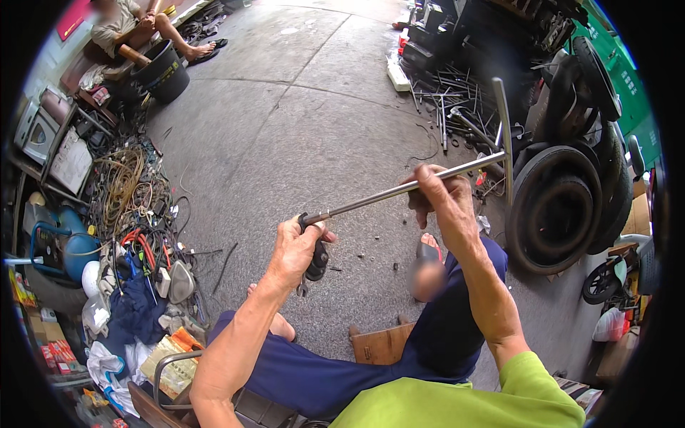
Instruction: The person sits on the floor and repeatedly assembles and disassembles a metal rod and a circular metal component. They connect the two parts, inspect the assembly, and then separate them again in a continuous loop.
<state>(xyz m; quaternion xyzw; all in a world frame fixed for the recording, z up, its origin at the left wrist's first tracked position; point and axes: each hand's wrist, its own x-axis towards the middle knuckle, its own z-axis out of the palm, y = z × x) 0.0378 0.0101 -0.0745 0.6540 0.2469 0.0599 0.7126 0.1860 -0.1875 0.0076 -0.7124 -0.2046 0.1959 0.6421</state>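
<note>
A long silver T-handle socket wrench (378, 196) slants across in front of me, its crossbar (505, 132) up at the right and its socket end at the left. My left hand (289, 253) is closed around a small black part (316, 265), which meets the socket end; my fingers hide much of it, so its kind cannot be made out. A small metal end pokes out below it. Farther up the shaft, my right hand (451, 203) has its thumb and fingers about the rod, slightly blurred.
Tangled cables (125, 189) and mixed scrap lie at the left. Tyres (560, 207) and a heap of metal rods (453, 107) stand at the right. A low wooden stool (382, 344) is between my legs. A person sits far left beside a black bucket (163, 73).
</note>
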